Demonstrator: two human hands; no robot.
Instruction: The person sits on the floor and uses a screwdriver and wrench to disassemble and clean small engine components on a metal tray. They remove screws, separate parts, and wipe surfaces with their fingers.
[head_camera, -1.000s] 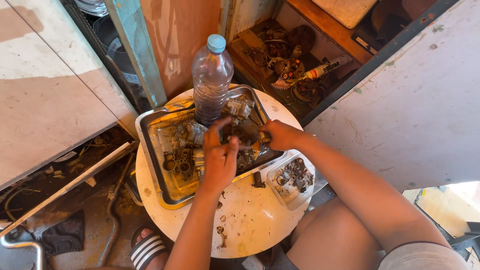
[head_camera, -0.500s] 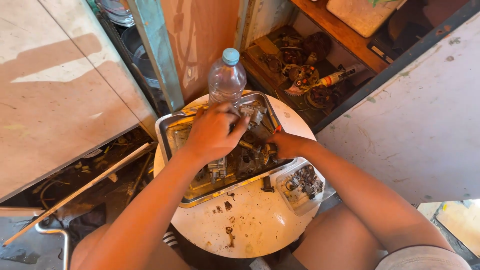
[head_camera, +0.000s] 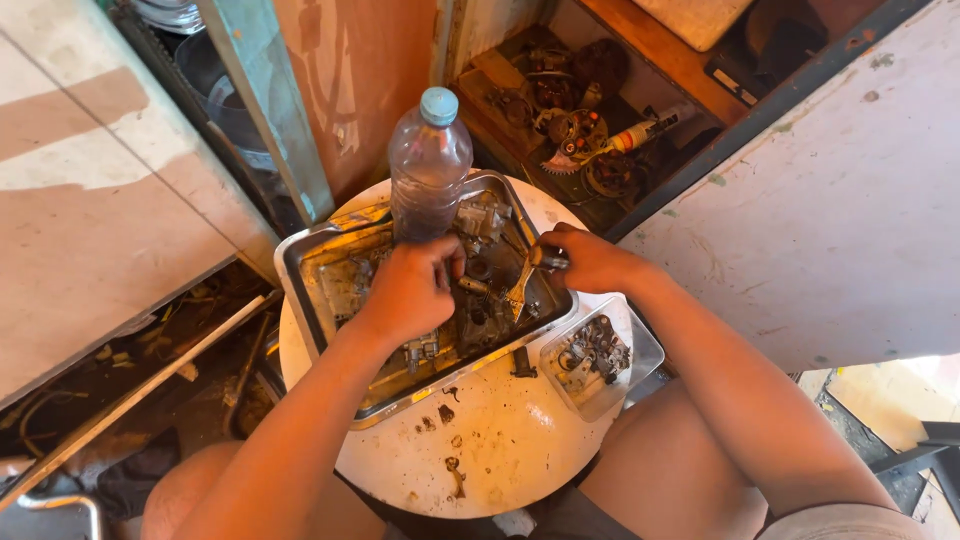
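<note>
The right hand (head_camera: 590, 262) has its grip closed on a greasy metal brush (head_camera: 522, 285), long axis slanting down-left toward the left hand (head_camera: 408, 292), whose fingers curl over small parts in the steel tray (head_camera: 300, 275).

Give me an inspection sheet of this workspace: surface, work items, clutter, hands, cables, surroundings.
Surface: round white table, stained, with dark crumbs and bits near its front edge.
Work items: metal tray full of greasy metal parts; the right hand holds a small brush over the tray; the left hand is down among the parts, what it grips is hidden.
Clutter: clear plastic bottle with a blue cap standing at the tray's far edge; small clear dish of little parts to the tray's right.
Hands: both bare, fingers curled.
Cables: nothing seen.
Surroundings: open wooden box of gears and parts behind the table; scraps on the floor at left.
</note>
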